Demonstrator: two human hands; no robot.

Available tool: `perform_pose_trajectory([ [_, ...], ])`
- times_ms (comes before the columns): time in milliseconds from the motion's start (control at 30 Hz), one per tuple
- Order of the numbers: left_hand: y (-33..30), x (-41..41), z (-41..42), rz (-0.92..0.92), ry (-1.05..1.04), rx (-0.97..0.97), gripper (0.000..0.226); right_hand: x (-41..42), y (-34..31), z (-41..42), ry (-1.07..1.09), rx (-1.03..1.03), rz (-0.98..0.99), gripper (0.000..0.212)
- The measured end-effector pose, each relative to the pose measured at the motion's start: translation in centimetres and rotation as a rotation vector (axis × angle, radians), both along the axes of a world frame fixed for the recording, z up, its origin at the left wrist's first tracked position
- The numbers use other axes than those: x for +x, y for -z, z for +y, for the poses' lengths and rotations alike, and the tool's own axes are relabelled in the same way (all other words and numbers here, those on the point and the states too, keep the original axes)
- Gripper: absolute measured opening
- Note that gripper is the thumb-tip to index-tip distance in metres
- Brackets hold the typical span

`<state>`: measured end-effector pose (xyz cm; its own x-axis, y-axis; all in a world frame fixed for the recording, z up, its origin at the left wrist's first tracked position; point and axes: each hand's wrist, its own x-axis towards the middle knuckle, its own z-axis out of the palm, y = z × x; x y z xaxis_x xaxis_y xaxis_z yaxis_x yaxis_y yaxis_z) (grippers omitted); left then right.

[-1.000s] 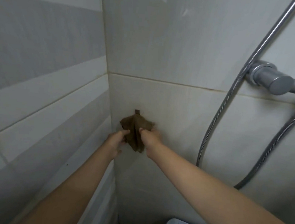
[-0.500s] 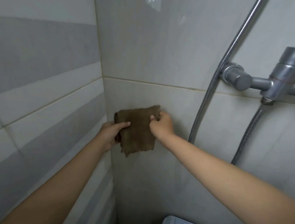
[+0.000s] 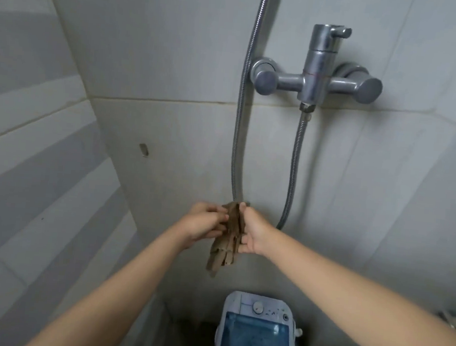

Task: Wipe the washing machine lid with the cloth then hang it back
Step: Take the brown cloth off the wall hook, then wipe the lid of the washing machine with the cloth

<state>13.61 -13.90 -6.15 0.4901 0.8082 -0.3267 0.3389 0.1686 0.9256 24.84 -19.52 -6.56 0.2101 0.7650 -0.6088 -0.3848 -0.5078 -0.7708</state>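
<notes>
Brown cloth bunched between left hand and right hand, both grips clamped on it, above washing machine lid, below wall hook.

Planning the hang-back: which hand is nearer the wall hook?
Left. The left hand is below and right of the hook; the right hand is farther right, across the cloth.

No text to call here: the small white washing machine with the blue see-through lid carries a round dial and a few tiny dark marks on its control panel, all too small and blurred to read. Nothing else bears lettering.
</notes>
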Motion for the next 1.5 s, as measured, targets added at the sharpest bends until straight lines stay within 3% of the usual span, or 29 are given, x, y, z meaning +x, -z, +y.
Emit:
perform_pose_trajectory([
  [133, 0.6, 2.3, -2.8, 0.030, 0.192, -0.095, 0.023, 3.6, 2.4, -3.4, 0.150, -0.014, 0.187, 0.050],
  [333, 4.6, 5.2, -5.3, 0.262, 0.131, 0.006, 0.033, 7.6, 5.6, -7.5, 0.240, -0.016, 0.228, 0.034],
  [400, 6.2, 6.1, -6.1, 0.299, 0.237, -0.094, 0.041, 8.8, 6.1, -8.6, 0.253, 0.011, 0.228, 0.030],
  [500, 8.4, 8.2, -7.1, 0.281, 0.405, -0.231, 0.032, 10.6, 7.0, -10.0, 0.250, 0.040, 0.207, 0.017],
  [700, 14.6, 12.7, -7.3, 0.128, 0.239, -0.456, 0.024, 14.4, 11.3, -10.9, 0.368, 0.131, 0.003, 0.027],
  [800, 17.5, 14.5, -7.6, 0.002, 0.238, -0.638, 0.018, 15.9, 14.5, -11.0, 0.328, 0.204, -0.214, 0.028],
  [1000, 26.1, 16.9, -5.7, -0.353, 0.073, -0.881, 0.051, 18.2, 24.2, -10.9, 0.053, 0.273, -0.639, 0.044],
  [1067, 29.5, 17.3, -4.7, -0.363, 0.082, -0.853, 0.049, 19.1, 27.8, -10.5, -0.012, 0.294, -0.662, 0.042],
  [1133, 33.2, 17.5, -3.8, -0.369, 0.105, -0.786, 0.033, 19.4, 31.9, -9.8, -0.024, 0.325, -0.636, 0.051],
  [1233, 38.1, 17.8, -2.5, -0.329, 0.093, -0.668, 0.022, 19.7, 37.1, -8.5, 0.123, 0.365, -0.436, 0.059],
  [1333, 42.2, 18.2, -1.3, -0.282, 0.105, -0.522, 0.026, 19.6, 41.2, -7.0, 0.322, 0.373, -0.129, 0.037],
  [1400, 44.4, 18.5, -0.8, -0.268, 0.141, -0.405, 0.025, 19.3, 44.4, -6.0, 0.416, 0.373, -0.104, 0.017],
  [1500, 46.5, 18.6, -0.3, -0.325, 0.174, -0.292, 0.023, 18.7, 48.4, -5.1, 0.443, 0.409, -0.181, 0.026],
])
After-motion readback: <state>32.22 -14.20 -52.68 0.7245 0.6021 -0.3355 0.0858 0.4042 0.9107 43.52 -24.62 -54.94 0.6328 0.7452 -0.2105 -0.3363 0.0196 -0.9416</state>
